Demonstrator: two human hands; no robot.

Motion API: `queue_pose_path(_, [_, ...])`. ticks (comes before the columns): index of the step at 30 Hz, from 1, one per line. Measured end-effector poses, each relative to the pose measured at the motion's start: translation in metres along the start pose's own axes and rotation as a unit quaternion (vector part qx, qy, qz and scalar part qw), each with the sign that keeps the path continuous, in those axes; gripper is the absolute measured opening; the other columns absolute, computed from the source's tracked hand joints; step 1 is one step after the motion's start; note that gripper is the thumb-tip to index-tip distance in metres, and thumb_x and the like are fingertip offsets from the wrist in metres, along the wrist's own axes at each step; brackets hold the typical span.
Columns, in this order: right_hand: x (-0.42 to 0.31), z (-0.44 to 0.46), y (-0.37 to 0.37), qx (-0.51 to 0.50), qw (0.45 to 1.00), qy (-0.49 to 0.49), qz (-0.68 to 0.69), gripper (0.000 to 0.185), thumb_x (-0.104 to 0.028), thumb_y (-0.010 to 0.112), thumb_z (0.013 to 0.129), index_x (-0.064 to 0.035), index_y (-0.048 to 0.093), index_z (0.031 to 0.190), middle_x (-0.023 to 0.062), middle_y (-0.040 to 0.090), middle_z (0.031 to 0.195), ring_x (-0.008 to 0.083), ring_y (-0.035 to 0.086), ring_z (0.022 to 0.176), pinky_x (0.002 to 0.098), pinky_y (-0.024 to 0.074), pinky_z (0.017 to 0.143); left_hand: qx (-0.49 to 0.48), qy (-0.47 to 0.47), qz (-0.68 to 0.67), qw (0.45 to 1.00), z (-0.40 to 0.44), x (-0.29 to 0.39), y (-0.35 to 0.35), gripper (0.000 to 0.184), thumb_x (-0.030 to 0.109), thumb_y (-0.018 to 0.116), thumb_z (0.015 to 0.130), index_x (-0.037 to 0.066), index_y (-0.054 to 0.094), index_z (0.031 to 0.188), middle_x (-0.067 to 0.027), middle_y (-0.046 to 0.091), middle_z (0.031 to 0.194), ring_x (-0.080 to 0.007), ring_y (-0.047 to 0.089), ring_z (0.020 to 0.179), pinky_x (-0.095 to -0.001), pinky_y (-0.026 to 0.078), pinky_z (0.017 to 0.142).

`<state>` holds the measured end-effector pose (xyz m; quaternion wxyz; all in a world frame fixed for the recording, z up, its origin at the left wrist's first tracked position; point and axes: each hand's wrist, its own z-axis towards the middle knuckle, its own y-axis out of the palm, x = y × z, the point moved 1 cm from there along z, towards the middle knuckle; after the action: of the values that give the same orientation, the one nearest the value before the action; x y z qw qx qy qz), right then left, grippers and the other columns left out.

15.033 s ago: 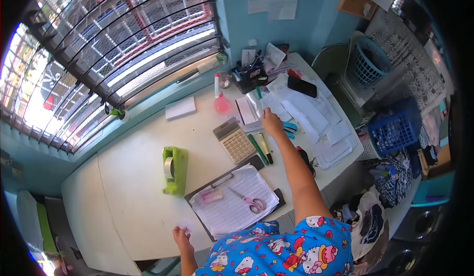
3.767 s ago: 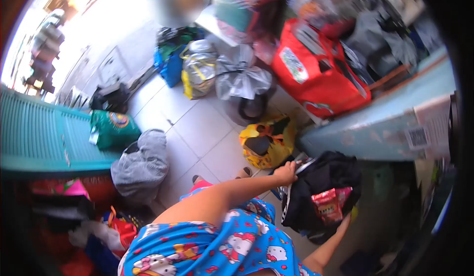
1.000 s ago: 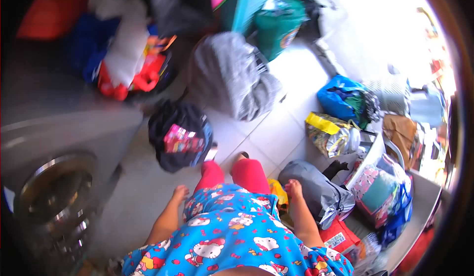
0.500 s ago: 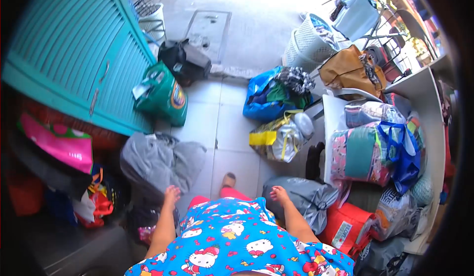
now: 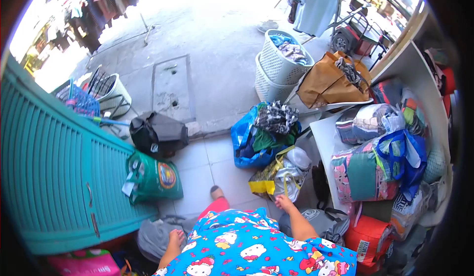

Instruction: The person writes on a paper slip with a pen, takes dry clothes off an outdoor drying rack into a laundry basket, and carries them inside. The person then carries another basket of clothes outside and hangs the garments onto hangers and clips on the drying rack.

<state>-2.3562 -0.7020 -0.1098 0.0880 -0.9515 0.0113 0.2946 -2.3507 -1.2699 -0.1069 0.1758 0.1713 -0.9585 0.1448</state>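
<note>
My left hand (image 5: 176, 237) hangs at the bottom, in front of a grey cloth bundle (image 5: 160, 239); its fingers are loosely curled and too small to read. My right hand (image 5: 283, 203) is at the lower edge of a yellow and silver bag (image 5: 280, 179), with its fingers partly bent; I cannot make out any contact. Just above that bag stands a blue bag (image 5: 247, 136) full of dark and patterned cloth. A grey bag (image 5: 316, 225) lies below and beside my right forearm. One foot (image 5: 216, 192) shows on the tiles.
Teal louvred doors (image 5: 54, 157) run along the left, with a green bag (image 5: 154, 178) and black bag (image 5: 159, 132) beside them. White baskets (image 5: 281, 61), a brown bag (image 5: 330, 81) and a red bag (image 5: 368, 239) are at the right. A raised threshold (image 5: 217, 126) crosses ahead.
The view has moved from the table past a black bag gripped by my hands to the doorway. Since the last earlier frame, the doorway bags appear nearer and more of the outside ground shows.
</note>
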Motion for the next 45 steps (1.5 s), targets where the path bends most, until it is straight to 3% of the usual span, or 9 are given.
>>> queue_pose_path(2, [0.002, 0.001, -0.013, 0.056, 0.993, 0.072, 0.074, 0.025, -0.022, 0.044, 0.085, -0.0108, 0.047, 0.108, 0.0074, 0.058, 0.077, 0.0159, 0.056, 0.060, 0.0283, 0.0443, 0.049, 0.001, -0.018, 0.047, 0.999, 0.024, 0.057, 0.022, 0.037, 0.016, 0.041, 0.083, 0.014, 0.037, 0.120, -0.0073, 0.054, 0.103, -0.0198, 0.054, 0.090, -0.0399, 0.043, 0.068])
queue_pose_path(8, [-0.017, 0.032, -0.006, 0.201, 0.918, 0.114, 0.323, 0.019, -0.022, 0.044, 0.085, -0.0122, 0.046, 0.102, 0.0088, 0.058, 0.076, 0.0191, 0.056, 0.057, 0.0318, 0.0457, 0.043, -0.101, 0.190, 0.155, 0.964, 0.032, 0.280, 0.154, 0.033, 0.015, 0.040, 0.082, 0.010, 0.041, 0.114, -0.0073, 0.056, 0.100, -0.0172, 0.055, 0.087, -0.0343, 0.044, 0.065])
queue_pose_path(17, [-0.198, 0.197, 0.012, 0.076, 0.944, 0.197, 0.253, 0.019, -0.023, 0.048, 0.083, -0.0111, 0.048, 0.098, 0.0098, 0.059, 0.076, 0.0206, 0.056, 0.058, 0.0297, 0.0446, 0.045, -0.185, 0.210, 0.180, 0.943, 0.017, 0.461, 0.329, 0.035, 0.012, 0.045, 0.081, 0.007, 0.040, 0.115, -0.0090, 0.054, 0.105, -0.0175, 0.055, 0.089, -0.0301, 0.045, 0.066])
queue_pose_path(23, [-0.450, 0.255, -0.041, 0.104, 0.950, -0.146, 0.255, 0.021, -0.021, 0.044, 0.085, -0.0095, 0.051, 0.102, 0.0048, 0.059, 0.081, 0.0114, 0.054, 0.066, 0.0260, 0.0440, 0.055, -0.088, 0.260, 0.160, 0.948, 0.061, 0.526, 0.347, 0.034, 0.005, 0.049, 0.077, 0.002, 0.045, 0.110, -0.0092, 0.056, 0.094, -0.0164, 0.055, 0.072, -0.0272, 0.045, 0.056])
queue_pose_path(29, [-0.573, 0.284, -0.060, 0.086, 0.940, -0.167, 0.286, 0.020, -0.020, 0.044, 0.086, -0.0093, 0.051, 0.102, 0.0043, 0.059, 0.085, 0.0124, 0.055, 0.071, 0.0247, 0.0427, 0.059, -0.268, -0.012, 0.215, 0.939, 0.133, 0.576, 0.381, 0.035, 0.005, 0.049, 0.079, 0.000, 0.044, 0.114, -0.0138, 0.057, 0.098, -0.0200, 0.057, 0.077, -0.0310, 0.048, 0.062])
queue_pose_path(37, [-0.585, 0.364, -0.050, 0.175, 0.931, -0.011, 0.321, 0.021, -0.022, 0.048, 0.084, -0.0090, 0.051, 0.101, 0.0068, 0.060, 0.082, 0.0148, 0.055, 0.063, 0.0272, 0.0436, 0.051, -0.389, -0.019, 0.190, 0.901, 0.284, 0.731, 0.504, 0.030, 0.006, 0.042, 0.082, 0.002, 0.047, 0.111, -0.0113, 0.060, 0.085, -0.0283, 0.058, 0.074, -0.0387, 0.048, 0.064])
queue_pose_path(40, [-0.596, 0.392, -0.056, 0.184, 0.931, 0.070, 0.307, 0.021, -0.023, 0.047, 0.084, -0.0091, 0.051, 0.099, 0.0076, 0.060, 0.082, 0.0159, 0.056, 0.062, 0.0291, 0.0443, 0.051, -0.150, 0.093, 0.317, 0.932, 0.222, 0.855, 0.577, 0.020, 0.008, 0.039, 0.081, 0.006, 0.045, 0.100, -0.0099, 0.054, 0.084, -0.0212, 0.053, 0.066, -0.0390, 0.043, 0.055])
queue_pose_path(42, [-0.617, 0.408, -0.054, 0.200, 0.923, 0.074, 0.320, 0.022, -0.023, 0.048, 0.084, -0.0091, 0.051, 0.099, 0.0076, 0.060, 0.082, 0.0162, 0.056, 0.063, 0.0294, 0.0444, 0.051, -0.162, 0.228, 0.277, 0.919, 0.213, 0.919, 0.625, 0.030, 0.013, 0.038, 0.082, 0.011, 0.040, 0.112, -0.0084, 0.053, 0.093, -0.0182, 0.054, 0.077, -0.0388, 0.044, 0.058])
queue_pose_path(45, [-0.666, 0.434, -0.052, 0.217, 0.911, 0.045, 0.349, 0.021, -0.022, 0.047, 0.084, -0.0094, 0.052, 0.100, 0.0074, 0.060, 0.084, 0.0156, 0.056, 0.066, 0.0291, 0.0450, 0.054, -0.181, 0.281, 0.280, 0.900, 0.160, 0.995, 0.709, 0.033, 0.009, 0.037, 0.080, 0.008, 0.039, 0.113, -0.0106, 0.053, 0.101, -0.0192, 0.053, 0.090, -0.0348, 0.042, 0.067])
